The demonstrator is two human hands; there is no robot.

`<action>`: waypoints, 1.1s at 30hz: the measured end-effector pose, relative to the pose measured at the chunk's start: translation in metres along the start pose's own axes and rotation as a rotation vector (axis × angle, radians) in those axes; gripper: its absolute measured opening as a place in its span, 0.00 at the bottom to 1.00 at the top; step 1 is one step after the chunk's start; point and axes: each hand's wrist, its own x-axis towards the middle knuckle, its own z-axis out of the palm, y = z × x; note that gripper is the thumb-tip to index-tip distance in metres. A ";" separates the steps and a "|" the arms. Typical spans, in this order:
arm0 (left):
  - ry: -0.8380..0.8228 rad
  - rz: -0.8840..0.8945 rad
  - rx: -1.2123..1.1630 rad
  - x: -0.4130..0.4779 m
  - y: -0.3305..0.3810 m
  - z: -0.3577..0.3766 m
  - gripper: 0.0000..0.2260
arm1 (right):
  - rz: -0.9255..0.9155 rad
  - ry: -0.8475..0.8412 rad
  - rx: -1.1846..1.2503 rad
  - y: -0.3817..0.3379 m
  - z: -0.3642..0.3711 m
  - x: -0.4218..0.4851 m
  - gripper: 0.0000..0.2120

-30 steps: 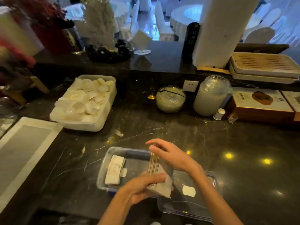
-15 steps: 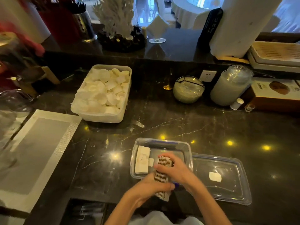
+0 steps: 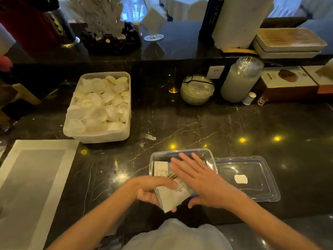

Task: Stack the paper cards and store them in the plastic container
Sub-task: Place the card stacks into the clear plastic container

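Observation:
A stack of white paper cards with gold edges lies tilted at the near edge of the clear plastic container. My left hand grips the stack from its left side and underneath. My right hand lies flat over the stack's top with fingers spread, reaching over the container. Inside the container, at its left end, lies another small pile of white cards. The container's clear lid rests upturned on the counter just to the right, with a white label on it.
A white tub of white shell-like pieces stands at the back left. A grey mat with a white border lies at the left. A glass bowl, a tall jar and boxes line the back right.
The stack has turned from standing on edge between both hands to lying flatter. My right hand has opened and now presses flat on top. The camera view has shifted down and closer.

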 end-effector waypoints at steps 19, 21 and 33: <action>0.258 0.452 -0.200 0.038 -0.021 -0.009 0.41 | 0.894 0.040 1.024 -0.003 0.036 0.002 0.19; 0.292 0.534 -0.164 0.051 -0.029 0.006 0.43 | 0.887 0.016 1.050 -0.017 0.042 0.014 0.12; 0.367 0.666 -0.400 0.061 -0.012 -0.013 0.28 | 0.952 0.072 1.136 -0.043 0.044 0.050 0.31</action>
